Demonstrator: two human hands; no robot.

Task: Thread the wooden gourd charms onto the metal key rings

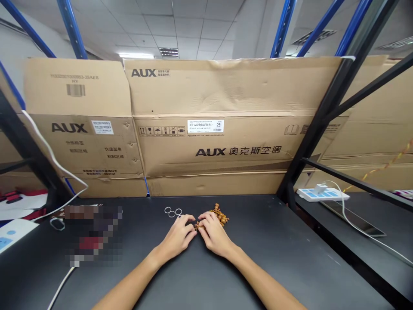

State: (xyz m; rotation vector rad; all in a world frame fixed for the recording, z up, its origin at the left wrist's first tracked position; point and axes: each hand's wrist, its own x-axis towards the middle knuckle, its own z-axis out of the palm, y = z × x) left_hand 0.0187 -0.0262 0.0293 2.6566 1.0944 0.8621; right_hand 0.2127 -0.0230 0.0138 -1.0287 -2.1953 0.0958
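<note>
Both my hands rest on the black table (264,254), close together near its middle. My left hand (179,234) has its fingers curled, the tips meeting those of my right hand (213,232). Between the fingertips sits a small brown piece I cannot make out clearly. A little heap of small brown wooden pieces (221,214) lies just behind my right hand, touching it. Three small metal rings (172,211) lie on the table just beyond my left hand, apart from it.
Large AUX cardboard boxes (213,129) stand as a wall along the table's far edge. A black rack post (319,125) slants up at the right. A white power strip (322,194) and cable lie on the neighbouring table. A white cable (61,282) runs down the left.
</note>
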